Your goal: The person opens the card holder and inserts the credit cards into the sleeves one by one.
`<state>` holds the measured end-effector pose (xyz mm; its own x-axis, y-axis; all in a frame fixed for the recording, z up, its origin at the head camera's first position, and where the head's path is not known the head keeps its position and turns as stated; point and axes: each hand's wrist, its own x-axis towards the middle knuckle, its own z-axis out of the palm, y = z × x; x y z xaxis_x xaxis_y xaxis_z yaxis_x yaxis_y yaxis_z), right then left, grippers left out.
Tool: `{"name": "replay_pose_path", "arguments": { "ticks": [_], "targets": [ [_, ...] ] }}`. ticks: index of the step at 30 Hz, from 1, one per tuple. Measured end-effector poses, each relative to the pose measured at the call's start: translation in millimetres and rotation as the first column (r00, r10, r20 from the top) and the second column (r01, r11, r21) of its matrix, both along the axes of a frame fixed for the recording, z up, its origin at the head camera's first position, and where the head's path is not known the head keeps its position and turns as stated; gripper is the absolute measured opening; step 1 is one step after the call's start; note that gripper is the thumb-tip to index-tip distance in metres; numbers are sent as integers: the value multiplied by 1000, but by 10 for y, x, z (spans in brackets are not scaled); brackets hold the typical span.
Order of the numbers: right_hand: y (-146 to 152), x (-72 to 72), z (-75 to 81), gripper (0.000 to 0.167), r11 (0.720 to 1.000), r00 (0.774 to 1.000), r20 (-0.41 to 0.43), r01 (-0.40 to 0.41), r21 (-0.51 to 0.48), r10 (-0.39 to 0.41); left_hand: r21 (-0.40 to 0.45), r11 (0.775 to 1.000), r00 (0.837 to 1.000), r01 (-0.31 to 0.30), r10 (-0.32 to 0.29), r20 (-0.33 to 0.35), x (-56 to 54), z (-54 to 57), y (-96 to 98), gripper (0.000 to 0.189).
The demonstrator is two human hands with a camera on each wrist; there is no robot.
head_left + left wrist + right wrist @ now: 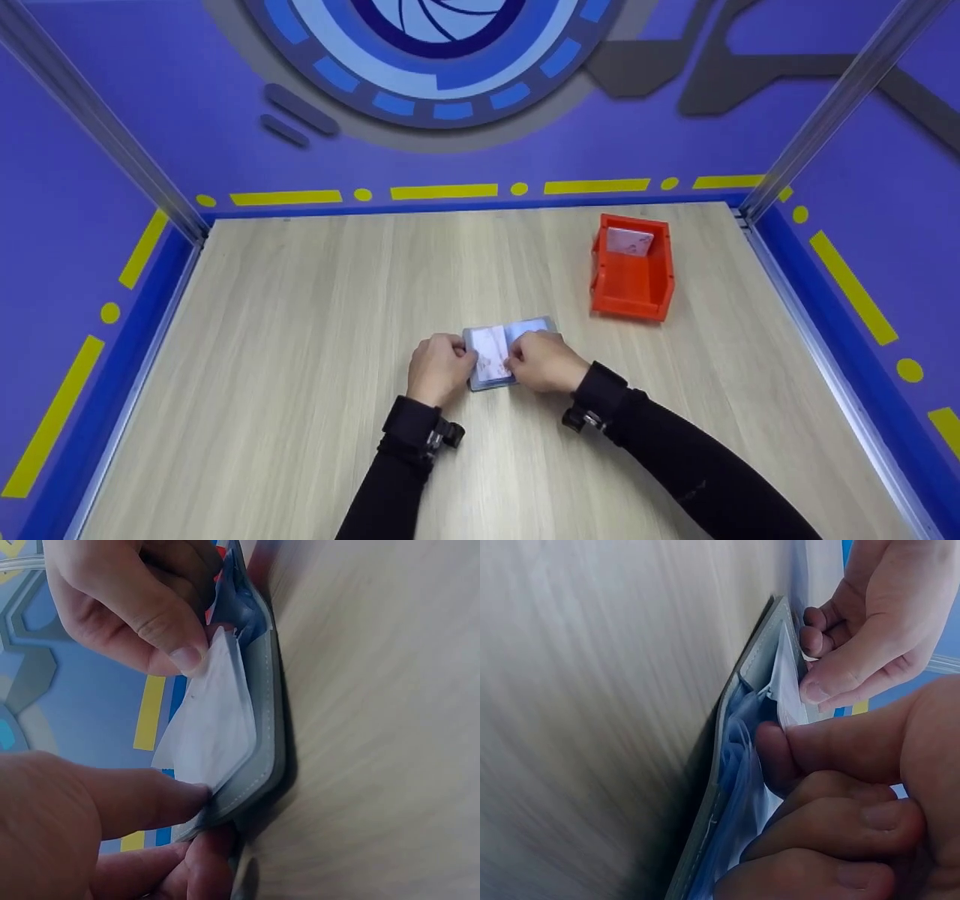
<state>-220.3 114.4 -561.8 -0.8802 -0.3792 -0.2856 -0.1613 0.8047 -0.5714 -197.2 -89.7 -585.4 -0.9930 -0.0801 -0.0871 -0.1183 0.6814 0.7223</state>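
A small grey card holder (529, 327) with clear plastic sleeves lies spread on the table, its edge stitched. On its left side rests a whitish leaf with faint pink marks, seemingly a card sleeve (491, 349). My left hand (441, 369) grips the holder's left edge, thumb on the leaf and fingers beneath the cover (264, 712). Between thumb and forefinger, my right hand (547, 361) pinches the leaf's inner edge near the fold. Bluish clear sleeves (739, 742) bunch beside those fingers. Whether a card sits inside the pinched leaf, I cannot tell.
An orange-red open bin (630, 308) stands at the back right of the wooden table (300, 300). Inside it, a pink-patterned card (630, 241) leans against the far wall. Blue printed panels (465, 169) enclose the table at the back and both sides.
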Motion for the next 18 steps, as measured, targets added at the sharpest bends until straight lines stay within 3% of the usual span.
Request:
{"name": "replay_pose_path", "arguments": {
  "ticks": [7,18],
  "targets": [
    [-6,-1,-1,39,1000,999,-32,-16,-13,15,-5,1000,1000,-3,3,23,-9,-4,4,23],
    [-1,10,-47,33,999,995,-98,-29,-17,27,13,1000,999,-26,26,32,7,-7,20,19]
  ]
}}
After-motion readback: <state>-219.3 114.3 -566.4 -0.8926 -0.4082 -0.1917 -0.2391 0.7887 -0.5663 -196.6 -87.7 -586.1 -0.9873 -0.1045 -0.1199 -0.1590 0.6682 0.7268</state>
